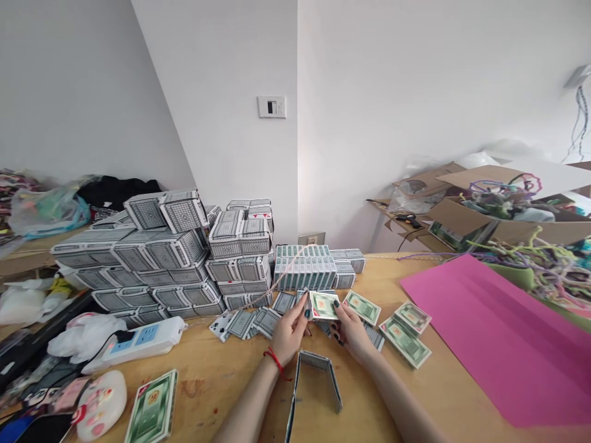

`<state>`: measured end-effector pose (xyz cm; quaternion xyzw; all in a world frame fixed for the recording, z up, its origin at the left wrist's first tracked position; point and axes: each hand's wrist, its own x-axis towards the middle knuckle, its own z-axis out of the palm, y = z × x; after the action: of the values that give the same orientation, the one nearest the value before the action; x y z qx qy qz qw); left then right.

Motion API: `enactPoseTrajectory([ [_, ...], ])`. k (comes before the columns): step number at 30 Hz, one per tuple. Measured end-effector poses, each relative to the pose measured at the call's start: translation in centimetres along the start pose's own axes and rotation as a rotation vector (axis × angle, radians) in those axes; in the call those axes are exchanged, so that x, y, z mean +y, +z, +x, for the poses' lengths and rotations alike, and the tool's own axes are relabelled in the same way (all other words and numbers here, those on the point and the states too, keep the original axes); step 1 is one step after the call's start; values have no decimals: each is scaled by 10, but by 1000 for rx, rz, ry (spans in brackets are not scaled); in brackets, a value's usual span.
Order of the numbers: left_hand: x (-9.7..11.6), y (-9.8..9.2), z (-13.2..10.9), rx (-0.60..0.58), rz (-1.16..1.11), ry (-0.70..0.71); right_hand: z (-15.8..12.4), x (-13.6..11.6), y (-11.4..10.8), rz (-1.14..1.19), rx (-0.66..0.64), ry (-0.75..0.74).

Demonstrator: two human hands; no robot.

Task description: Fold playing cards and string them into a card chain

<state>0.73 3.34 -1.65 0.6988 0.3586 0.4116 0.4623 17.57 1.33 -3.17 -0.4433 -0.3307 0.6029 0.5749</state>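
Note:
My left hand (pixel 289 335) and my right hand (pixel 355 335) grip the two ends of a green card box (pixel 324 304), fingers closed around its edges. Just beyond it, loose playing cards (pixel 265 322) lie spread on the table, some partly hidden by my hands. Another green card box (pixel 362 307) rests to the right of my right hand, and two more card boxes (pixel 405 341) lie farther right, one overlapping the other. Between my forearms stands a folded strip of playing cards (pixel 318 355), bent at corners. A single card box (pixel 152 406) lies at the near left.
Stacked blocks covered in playing cards (pixel 161 255) line the table's back left, beside a row of green boxes (pixel 305 267). A white power strip (pixel 143 341) lies at left. Pink sheet (pixel 489 332) covers the right side. Behind it are an open carton (pixel 512 227) and tangled yarn.

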Motion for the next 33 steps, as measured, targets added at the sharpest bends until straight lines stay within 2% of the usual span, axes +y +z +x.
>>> enactPoseTrajectory([
  [3, 3, 0, -1, -46, -108, -45, -1, -3, 0, 9, -13, 10],
  [9, 11, -2, -3, -65, -331, -81, -4, -7, 1, -30, -49, 15],
  [15, 15, -3, -3, -98, -372, -54, -5, -7, 2, -22, -16, 20],
  [24, 6, -4, 3, -100, -435, -91, -3, -4, 1, -65, -12, 9],
  [30, 4, -4, 6, -3, -414, -158, -2, -2, 0, -100, -2, 8],
  [33, 4, -4, 7, -21, -431, -164, -3, -4, 1, -109, -6, 1],
])
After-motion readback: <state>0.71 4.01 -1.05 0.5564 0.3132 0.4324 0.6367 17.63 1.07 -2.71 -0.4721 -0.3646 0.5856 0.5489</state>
